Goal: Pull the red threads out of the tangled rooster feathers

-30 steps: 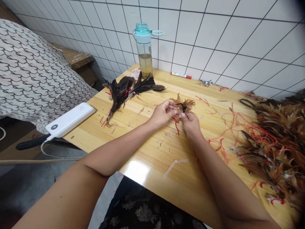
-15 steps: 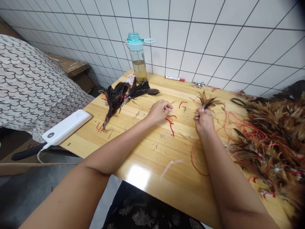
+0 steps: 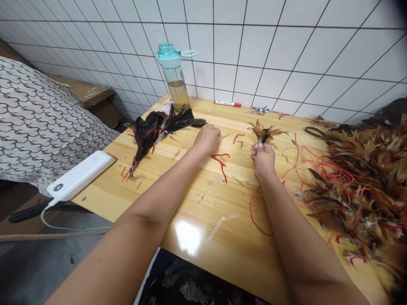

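Note:
My right hand [image 3: 263,156] is closed round the base of a small bunch of brown feathers [image 3: 264,132], which fans out away from me above the wooden table [image 3: 229,237]. My left hand [image 3: 208,138] rests on the table with its fingers curled in a pinch; what they hold, if anything, is too small to see. Loose red strings [image 3: 221,161] lie between the two hands. A pile of dark feathers [image 3: 155,127] lies just left of my left hand.
A large heap of brown feathers with red strings [image 3: 359,182] covers the table's right side. A teal-capped water bottle [image 3: 174,76] and a red marker [image 3: 227,103] stand by the tiled wall. A white power bank [image 3: 79,174] sits at the left edge. Scissors [image 3: 316,131] lie far right.
My hands were together on the brown bunch; they have separated. The right hand carried the bunch rightward, the left hand drew back left and lies on the table.

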The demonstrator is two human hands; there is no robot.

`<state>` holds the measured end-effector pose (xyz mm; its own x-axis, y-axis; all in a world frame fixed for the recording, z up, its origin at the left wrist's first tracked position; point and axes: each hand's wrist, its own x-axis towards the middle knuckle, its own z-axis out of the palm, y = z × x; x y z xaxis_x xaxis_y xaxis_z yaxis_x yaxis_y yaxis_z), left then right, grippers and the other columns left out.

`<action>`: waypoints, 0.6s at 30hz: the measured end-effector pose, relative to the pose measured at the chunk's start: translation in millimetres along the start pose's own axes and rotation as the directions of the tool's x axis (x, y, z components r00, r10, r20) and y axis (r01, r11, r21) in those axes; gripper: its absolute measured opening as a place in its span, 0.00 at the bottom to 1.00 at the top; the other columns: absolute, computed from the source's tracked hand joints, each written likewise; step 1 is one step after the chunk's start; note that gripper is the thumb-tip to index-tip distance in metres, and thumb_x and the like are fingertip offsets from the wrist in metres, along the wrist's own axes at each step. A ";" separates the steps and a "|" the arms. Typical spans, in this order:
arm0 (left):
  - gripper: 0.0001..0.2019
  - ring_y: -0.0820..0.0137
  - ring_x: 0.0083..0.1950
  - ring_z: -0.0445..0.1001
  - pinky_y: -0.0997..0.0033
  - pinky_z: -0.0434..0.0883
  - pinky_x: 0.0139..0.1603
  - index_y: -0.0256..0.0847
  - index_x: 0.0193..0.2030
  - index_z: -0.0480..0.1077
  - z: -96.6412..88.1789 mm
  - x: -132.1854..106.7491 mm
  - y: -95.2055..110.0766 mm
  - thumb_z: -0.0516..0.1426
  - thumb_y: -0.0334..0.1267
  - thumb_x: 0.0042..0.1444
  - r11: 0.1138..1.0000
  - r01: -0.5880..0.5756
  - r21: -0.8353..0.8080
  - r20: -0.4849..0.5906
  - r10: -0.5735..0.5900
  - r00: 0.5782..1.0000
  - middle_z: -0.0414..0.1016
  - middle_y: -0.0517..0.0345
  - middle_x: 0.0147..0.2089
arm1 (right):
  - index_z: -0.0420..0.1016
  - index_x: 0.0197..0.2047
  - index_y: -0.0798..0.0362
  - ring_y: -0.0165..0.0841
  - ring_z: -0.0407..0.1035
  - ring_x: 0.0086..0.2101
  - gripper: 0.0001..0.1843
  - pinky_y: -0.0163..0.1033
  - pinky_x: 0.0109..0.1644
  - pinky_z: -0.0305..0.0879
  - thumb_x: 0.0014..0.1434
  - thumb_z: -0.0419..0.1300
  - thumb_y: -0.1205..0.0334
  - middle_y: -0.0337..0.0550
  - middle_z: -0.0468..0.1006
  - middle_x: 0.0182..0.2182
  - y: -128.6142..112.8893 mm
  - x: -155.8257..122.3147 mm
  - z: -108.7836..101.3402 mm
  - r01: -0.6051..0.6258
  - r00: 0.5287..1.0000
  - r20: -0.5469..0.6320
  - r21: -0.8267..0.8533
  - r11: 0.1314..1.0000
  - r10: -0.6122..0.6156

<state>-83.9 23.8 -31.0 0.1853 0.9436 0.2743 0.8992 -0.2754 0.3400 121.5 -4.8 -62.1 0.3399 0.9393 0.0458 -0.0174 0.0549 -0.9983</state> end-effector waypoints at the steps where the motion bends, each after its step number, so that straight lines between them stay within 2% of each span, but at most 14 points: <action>1: 0.09 0.57 0.48 0.67 0.59 0.63 0.52 0.35 0.35 0.76 2.3 0.2 0.4 0.54 0.29 0.54 1.000 -0.006 0.008 0.001 0.006 1.000 0.73 0.41 0.40 | 0.61 0.28 0.49 0.26 0.55 0.21 0.09 0.34 0.24 0.49 0.57 0.53 0.56 0.33 0.65 0.22 0.4 -0.9 0.3 0.011 1.000 0.005 -0.018 1.000 -0.011; 5: 0.08 0.58 0.47 0.67 0.58 0.63 0.53 0.35 0.32 0.74 5.8 2.8 2.4 0.54 0.27 0.53 0.998 -0.001 -0.063 -0.027 -0.001 1.000 0.72 0.43 0.38 | 0.62 0.27 0.49 0.26 0.55 0.21 0.11 0.34 0.25 0.49 0.57 0.54 0.54 0.33 0.66 0.22 1.4 -3.8 0.8 0.015 1.000 0.004 -0.042 0.999 -0.015; 8: 0.05 0.65 0.40 0.67 0.63 0.64 0.47 0.37 0.29 0.72 6.4 1.2 13.1 0.56 0.27 0.51 0.941 0.040 -0.336 -0.042 -0.057 0.997 0.71 0.51 0.34 | 0.63 0.28 0.49 0.26 0.55 0.21 0.12 0.34 0.25 0.50 0.57 0.55 0.51 0.33 0.66 0.23 2.0 -5.3 1.8 0.025 1.000 0.016 -0.048 0.999 -0.024; 9: 0.03 0.68 0.37 0.67 0.66 0.65 0.44 0.37 0.29 0.72 6.8 -0.3 19.7 0.57 0.29 0.50 0.877 0.068 -0.476 -0.024 -0.090 0.996 0.71 0.54 0.32 | 0.63 0.28 0.50 0.26 0.55 0.21 0.13 0.34 0.25 0.50 0.57 0.55 0.50 0.33 0.66 0.22 2.1 -5.7 2.3 0.030 0.999 0.018 -0.052 0.998 -0.029; 11: 0.02 0.73 0.32 0.65 0.71 0.64 0.38 0.37 0.30 0.71 8.1 -4.4 36.1 0.58 0.32 0.50 0.658 0.132 -0.742 0.050 -0.142 0.989 0.70 0.60 0.28 | 0.65 0.28 0.50 0.26 0.55 0.21 0.14 0.34 0.25 0.51 0.56 0.56 0.49 0.33 0.66 0.22 2.4 -6.3 3.2 0.039 0.999 0.017 -0.055 0.998 -0.038; 13: 0.03 0.75 0.30 0.65 0.74 0.63 0.36 0.37 0.30 0.71 9.7 -8.8 53.0 0.60 0.34 0.49 0.425 0.172 -0.889 0.120 -0.147 0.982 0.70 0.62 0.27 | 0.66 0.28 0.50 0.26 0.56 0.21 0.14 0.35 0.26 0.52 0.56 0.57 0.48 0.33 0.66 0.21 2.4 -6.9 4.0 0.050 0.999 0.024 -0.057 0.997 -0.049; 14: 0.03 0.76 0.30 0.66 0.74 0.63 0.36 0.37 0.30 0.71 10.7 -10.7 60.1 0.60 0.33 0.47 0.343 0.180 -0.922 0.140 -0.140 0.980 0.70 0.62 0.27 | 0.67 0.28 0.50 0.27 0.56 0.21 0.14 0.35 0.26 0.52 0.55 0.57 0.48 0.33 0.66 0.21 2.3 -7.3 4.4 0.054 0.998 0.030 -0.061 0.997 -0.053; 16: 0.04 0.77 0.30 0.66 0.75 0.63 0.36 0.36 0.30 0.71 12.8 -13.9 69.7 0.61 0.33 0.46 0.262 0.190 -0.946 0.159 -0.133 0.978 0.71 0.63 0.28 | 0.68 0.28 0.50 0.27 0.56 0.21 0.14 0.35 0.27 0.53 0.55 0.57 0.48 0.33 0.66 0.21 1.6 -8.5 5.1 0.058 0.998 0.041 -0.073 0.996 -0.055; 18: 0.03 0.77 0.30 0.66 0.76 0.62 0.36 0.36 0.29 0.71 15.1 -15.8 73.3 0.61 0.32 0.46 0.252 0.193 -0.948 0.162 -0.140 0.977 0.71 0.63 0.28 | 0.68 0.28 0.50 0.27 0.56 0.21 0.14 0.35 0.27 0.53 0.54 0.57 0.48 0.33 0.64 0.20 0.3 -10.2 5.9 0.055 0.997 0.056 -0.087 0.995 -0.050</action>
<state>-14.9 -8.5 -23.9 0.1191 0.9901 0.0746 -0.1138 -0.0610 0.9916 112.5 -12.4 -62.7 0.2869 0.9530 0.0975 0.0831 0.0766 -0.9936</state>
